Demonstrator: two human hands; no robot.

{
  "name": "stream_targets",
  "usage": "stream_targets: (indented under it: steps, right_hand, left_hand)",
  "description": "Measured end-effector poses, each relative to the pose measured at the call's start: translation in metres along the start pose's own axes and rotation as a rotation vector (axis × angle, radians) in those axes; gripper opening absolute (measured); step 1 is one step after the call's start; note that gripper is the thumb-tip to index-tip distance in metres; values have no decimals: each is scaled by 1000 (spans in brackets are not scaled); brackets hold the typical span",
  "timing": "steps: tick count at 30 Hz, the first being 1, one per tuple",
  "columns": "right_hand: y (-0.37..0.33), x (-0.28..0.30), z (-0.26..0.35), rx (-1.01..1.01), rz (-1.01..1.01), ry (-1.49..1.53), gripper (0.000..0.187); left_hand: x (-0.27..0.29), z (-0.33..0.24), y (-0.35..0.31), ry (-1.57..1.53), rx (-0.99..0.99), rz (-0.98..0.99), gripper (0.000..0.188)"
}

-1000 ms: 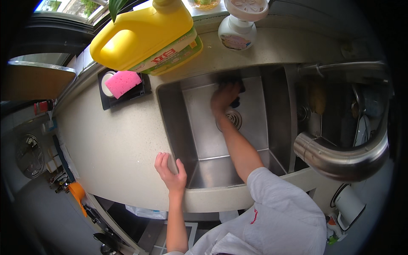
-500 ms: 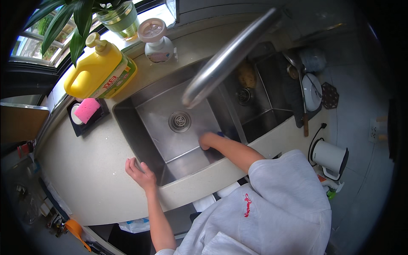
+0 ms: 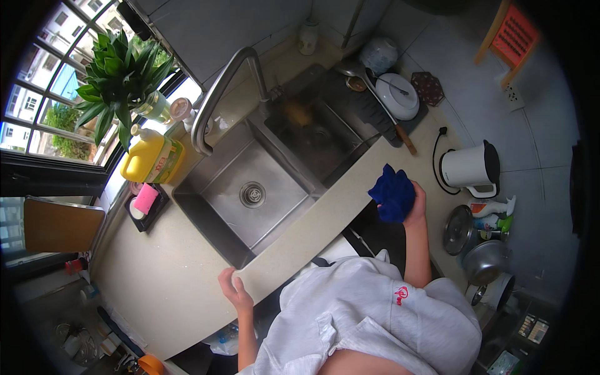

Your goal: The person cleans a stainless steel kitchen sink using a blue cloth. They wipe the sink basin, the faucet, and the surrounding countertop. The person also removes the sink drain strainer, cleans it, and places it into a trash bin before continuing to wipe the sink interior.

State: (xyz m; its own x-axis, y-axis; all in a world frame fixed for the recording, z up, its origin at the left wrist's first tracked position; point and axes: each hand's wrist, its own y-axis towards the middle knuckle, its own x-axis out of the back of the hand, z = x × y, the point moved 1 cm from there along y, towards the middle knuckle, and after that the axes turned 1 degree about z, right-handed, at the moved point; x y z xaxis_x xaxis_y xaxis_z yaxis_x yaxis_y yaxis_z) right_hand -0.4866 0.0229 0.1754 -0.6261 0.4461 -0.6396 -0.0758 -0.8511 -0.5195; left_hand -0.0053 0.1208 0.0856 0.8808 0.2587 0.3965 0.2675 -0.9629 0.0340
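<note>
Two bare hands belonged to the person at the counter, and only one of them carried anything. The right hand (image 3: 419,206) was clasped round a crumpled dark blue cloth (image 3: 395,195), its fingers partly hidden by the folds; the bunched grip presumably kept loose ends from trailing. That cloth showed over the front edge of the pale, smooth worktop (image 3: 156,281), to the right of the square stainless-steel basin (image 3: 250,225), and whether it brushed the surface could not be told. The left hand (image 3: 234,290) was empty, its fingers loosely bent at the worktop's front edge, just beside the basin's near corner, perhaps for balance; how firmly it pressed, if at all, was unclear. The tall, curved metal tap (image 3: 222,87) arched above the basin's far side, a position that would send water inside the walls. Near the window stood a yellow plastic jug with a handle (image 3: 150,159), probably parked there to be within reach yet clear of the working space. A pink rectangular sponge (image 3: 145,199) sat on a small black tray (image 3: 161,203), likely to catch drips. Across the counter, a wooden-handled metal ladle (image 3: 394,122) lay beside a round white dish (image 3: 398,100), seemingly grouped for draining.
</note>
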Motion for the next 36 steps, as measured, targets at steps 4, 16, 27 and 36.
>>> stream_targets:
  steps: [4,16,27,36]
  right_hand:
    - [29,13,3,-55,-77,16,51]
    - [122,16,30,-304,-52,-117,47]
    - [239,4,23,-83,-7,-1017,72]
    - [370,-11,-39,-524,328,-561,90]
  left_hand:
    - [-59,-39,-1,-130,232,51,12]
    - [-225,-277,322,967,-705,-395,46]
    - [-203,-257,375,1321,-664,-519,54]
    - [-243,-226,323,661,-982,-273,32]
